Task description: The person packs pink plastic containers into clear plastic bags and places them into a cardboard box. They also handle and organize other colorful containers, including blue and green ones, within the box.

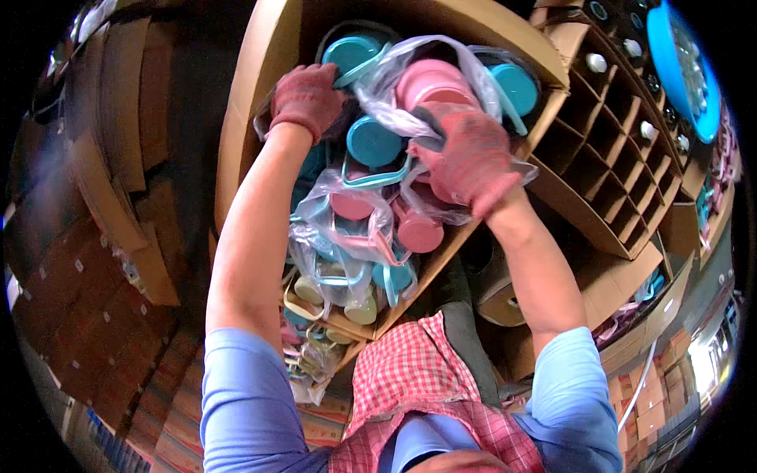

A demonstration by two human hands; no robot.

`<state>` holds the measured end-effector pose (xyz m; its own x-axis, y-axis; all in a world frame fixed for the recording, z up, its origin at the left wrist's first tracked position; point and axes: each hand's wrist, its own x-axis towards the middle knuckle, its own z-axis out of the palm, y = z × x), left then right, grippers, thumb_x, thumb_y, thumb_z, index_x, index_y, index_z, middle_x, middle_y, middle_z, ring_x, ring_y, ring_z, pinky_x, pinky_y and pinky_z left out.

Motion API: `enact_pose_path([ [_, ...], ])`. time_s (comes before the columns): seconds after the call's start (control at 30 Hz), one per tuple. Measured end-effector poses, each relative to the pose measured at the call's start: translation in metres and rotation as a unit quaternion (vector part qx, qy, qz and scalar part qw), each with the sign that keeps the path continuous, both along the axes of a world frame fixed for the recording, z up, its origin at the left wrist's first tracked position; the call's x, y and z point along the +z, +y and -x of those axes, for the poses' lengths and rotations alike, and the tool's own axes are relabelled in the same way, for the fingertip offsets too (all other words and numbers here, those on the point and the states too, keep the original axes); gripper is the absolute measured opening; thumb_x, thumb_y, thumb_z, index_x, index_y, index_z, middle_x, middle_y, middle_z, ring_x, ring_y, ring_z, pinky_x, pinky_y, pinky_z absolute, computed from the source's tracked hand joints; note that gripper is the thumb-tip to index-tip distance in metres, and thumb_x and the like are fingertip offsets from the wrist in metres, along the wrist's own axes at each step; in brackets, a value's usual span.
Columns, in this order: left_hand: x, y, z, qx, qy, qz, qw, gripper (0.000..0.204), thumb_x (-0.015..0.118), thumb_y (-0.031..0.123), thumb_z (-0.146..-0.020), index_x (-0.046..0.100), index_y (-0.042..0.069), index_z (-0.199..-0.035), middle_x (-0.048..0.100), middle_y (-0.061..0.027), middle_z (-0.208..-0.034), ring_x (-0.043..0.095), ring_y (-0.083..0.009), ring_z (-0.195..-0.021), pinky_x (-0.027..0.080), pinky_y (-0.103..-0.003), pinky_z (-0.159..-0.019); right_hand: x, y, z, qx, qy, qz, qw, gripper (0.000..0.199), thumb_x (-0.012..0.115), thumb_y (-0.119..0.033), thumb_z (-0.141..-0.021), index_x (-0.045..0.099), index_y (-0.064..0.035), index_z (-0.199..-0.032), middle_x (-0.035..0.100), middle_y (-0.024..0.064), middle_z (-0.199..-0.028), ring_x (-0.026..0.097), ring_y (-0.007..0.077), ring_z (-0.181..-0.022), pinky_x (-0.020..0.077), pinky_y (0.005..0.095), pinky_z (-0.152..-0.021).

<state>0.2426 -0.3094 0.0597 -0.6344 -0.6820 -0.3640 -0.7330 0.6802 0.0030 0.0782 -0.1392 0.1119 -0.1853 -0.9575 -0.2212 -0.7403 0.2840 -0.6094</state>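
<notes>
Both my hands wear red-and-grey work gloves and reach into a large cardboard box (241, 118) packed with lidded bottles in clear plastic bags. My left hand (306, 98) is at the box's left side with its fingers curled, touching the end of a teal carry handle beside a teal lid (351, 54). What lies inside its grip is hidden. My right hand (467, 154) is closed on the clear plastic bag (386, 98) around a pink bottle (434, 79). Between the hands stands a teal-lidded bottle (374, 140). Nearer me are bagged pink lids (420, 232) and pale green lids (361, 307).
To the right stands a divided carton (607, 150) with cardboard cells, several holding white-capped bottles. A bright blue basin (686, 71) is beyond it. Another teal lid (514, 88) sits at the box's right wall. Flattened cardboard (118, 118) and stacked brown cartons (87, 323) fill the left.
</notes>
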Motion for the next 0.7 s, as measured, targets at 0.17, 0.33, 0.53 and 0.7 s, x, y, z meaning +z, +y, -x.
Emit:
enact_pose_path([
  [0.17,-0.002,0.039,-0.014,0.053,0.069,0.018,0.996,0.055,0.07,0.034,-0.071,0.053,0.014,-0.119,0.059,-0.0088,-0.113,0.055,-0.0275,-0.105,0.043,-0.039,-0.09,-0.052,0.009,-0.029,0.062,0.062,-0.102,0.991,0.049,0.068,-0.036,-0.073,0.054,-0.0127,-0.114,0.058,0.0139,-0.109,0.053,0.0283,-0.106,0.0426,0.0381,-0.089],
  [0.33,0.035,0.132,-0.04,0.018,0.162,-0.019,0.987,0.057,0.073,0.025,-0.066,0.052,0.012,-0.117,0.054,-0.0114,-0.117,0.053,-0.0314,-0.103,0.041,-0.042,-0.089,-0.036,0.068,-0.055,0.036,-0.011,-0.13,0.991,0.05,0.064,-0.038,-0.076,0.052,-0.012,-0.116,0.054,0.0151,-0.115,0.049,0.0329,-0.111,0.0407,0.0449,-0.091],
  [0.53,0.042,0.303,-0.082,-0.006,0.148,-0.225,0.963,0.054,0.072,0.023,-0.067,0.052,0.011,-0.116,0.055,-0.0113,-0.116,0.052,-0.0324,-0.103,0.039,-0.043,-0.089,-0.025,0.215,-0.085,-0.096,-0.073,0.026,0.992,0.043,0.068,-0.031,-0.069,0.058,-0.0074,-0.103,0.06,0.0126,-0.101,0.056,0.0299,-0.096,0.0439,0.0403,-0.083],
  [0.7,0.061,0.384,-0.122,-0.075,0.026,-0.3,0.951,0.055,0.072,0.03,-0.067,0.054,0.01,-0.115,0.056,-0.0113,-0.115,0.052,-0.0311,-0.105,0.041,-0.041,-0.089,-0.014,0.344,-0.116,-0.132,-0.187,-0.124,0.965,0.044,0.063,-0.037,-0.076,0.059,-0.0084,-0.109,0.062,0.0149,-0.101,0.058,0.0316,-0.095,0.0469,0.0402,-0.082],
])
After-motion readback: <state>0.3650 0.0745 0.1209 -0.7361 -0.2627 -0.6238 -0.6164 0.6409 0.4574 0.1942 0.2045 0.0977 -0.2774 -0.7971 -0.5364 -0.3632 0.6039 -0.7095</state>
